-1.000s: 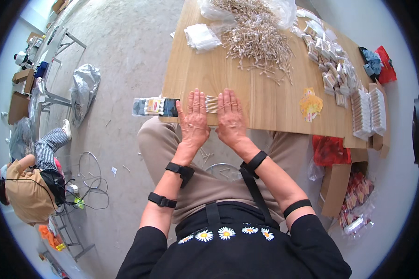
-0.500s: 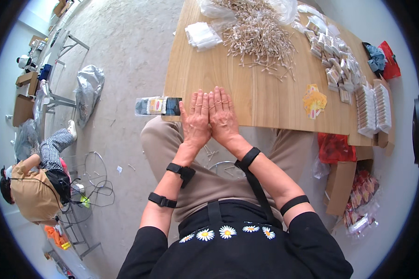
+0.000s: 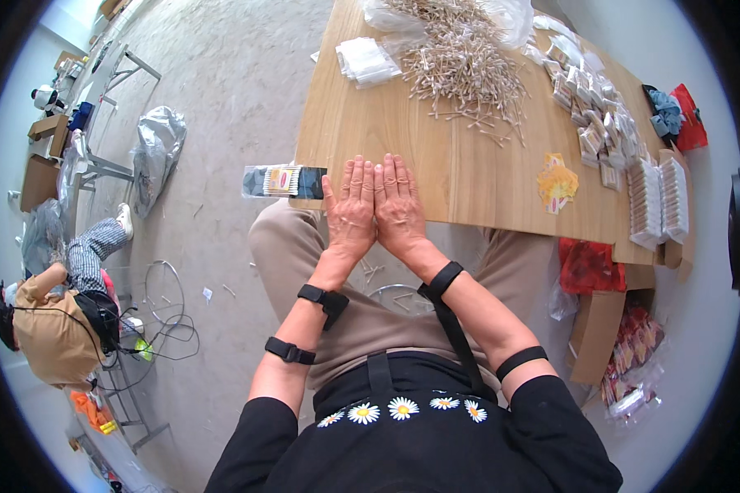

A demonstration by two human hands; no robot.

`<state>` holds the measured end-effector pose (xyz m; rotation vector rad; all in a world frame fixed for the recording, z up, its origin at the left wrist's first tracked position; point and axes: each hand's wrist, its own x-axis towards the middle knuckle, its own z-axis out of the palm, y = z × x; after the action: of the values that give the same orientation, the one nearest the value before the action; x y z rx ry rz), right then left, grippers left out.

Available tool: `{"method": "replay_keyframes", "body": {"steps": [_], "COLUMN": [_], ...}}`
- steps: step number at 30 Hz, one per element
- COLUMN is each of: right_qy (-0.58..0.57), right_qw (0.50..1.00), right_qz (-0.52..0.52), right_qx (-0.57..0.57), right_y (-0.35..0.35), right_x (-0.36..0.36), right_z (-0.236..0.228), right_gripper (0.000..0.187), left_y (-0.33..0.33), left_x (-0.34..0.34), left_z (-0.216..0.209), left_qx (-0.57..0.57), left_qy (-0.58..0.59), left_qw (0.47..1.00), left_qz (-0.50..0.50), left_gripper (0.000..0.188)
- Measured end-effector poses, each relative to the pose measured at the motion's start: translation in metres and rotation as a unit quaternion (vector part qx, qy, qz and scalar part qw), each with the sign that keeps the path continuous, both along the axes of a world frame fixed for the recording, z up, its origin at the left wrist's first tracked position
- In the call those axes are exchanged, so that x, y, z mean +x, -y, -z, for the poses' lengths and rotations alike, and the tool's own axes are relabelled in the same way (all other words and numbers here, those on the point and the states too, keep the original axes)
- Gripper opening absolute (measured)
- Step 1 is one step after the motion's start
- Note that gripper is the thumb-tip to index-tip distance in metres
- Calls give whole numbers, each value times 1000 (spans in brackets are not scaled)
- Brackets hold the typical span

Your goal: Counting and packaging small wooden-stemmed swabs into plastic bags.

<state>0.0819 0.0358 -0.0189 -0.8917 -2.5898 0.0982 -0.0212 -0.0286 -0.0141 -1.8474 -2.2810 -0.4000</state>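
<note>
My left hand [image 3: 352,209] and my right hand [image 3: 398,205] lie flat, palms down, at the near edge of the wooden table [image 3: 452,185]. Their fingers are stretched out, and the two hands touch along their inner sides. No object shows in either one. Just left of my left hand, at the table's corner, is a clear pack of cotton swabs [image 3: 282,181] with a printed card, beside a dark flat piece [image 3: 311,182]. Farther off, a big loose heap of cotton swabs [image 3: 469,74] covers the far middle of the table.
Clear plastic bags [image 3: 367,62] lie at the far left. Yellow printed cards [image 3: 557,182] and many filled swab packs [image 3: 596,107] are on the right, with stacked packs [image 3: 645,201] near the right edge. A cardboard box [image 3: 596,333] stands below. Another person [image 3: 57,329] sits at left.
The view has shifted slightly, so the table sits a little farther right. My hands keep the same flat pose. At left, the other person has changed posture slightly.
</note>
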Motion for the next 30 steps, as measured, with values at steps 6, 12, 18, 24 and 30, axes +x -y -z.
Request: {"method": "replay_keyframes", "body": {"steps": [6,12,18,24,30], "right_qy": [52,49,40,31,35], "right_qw": [998,997,999,999,998], "right_qz": [3,5,8,15,-24], "right_qx": [-24,-52,-33,4,-48], "right_y": [0,2,0,-3,-2], "right_x": [3,-3,-3,-6,6], "right_z": [-10,-22,-11,-4,-11], "right_gripper": [80,75,69,69,80], "left_y": [9,8,7,1,3], "left_x": [-7,-4,-3,-2,0], "left_z": [-16,-11,-13,3,3], "left_qx": [-82,-85,-77,-19,-70], "left_qy": [54,38,70,11,-27], "left_qw": [995,995,994,1000,997], "left_qz": [-34,-46,-39,4,-20], "left_gripper": [102,104,106,87,94]}}
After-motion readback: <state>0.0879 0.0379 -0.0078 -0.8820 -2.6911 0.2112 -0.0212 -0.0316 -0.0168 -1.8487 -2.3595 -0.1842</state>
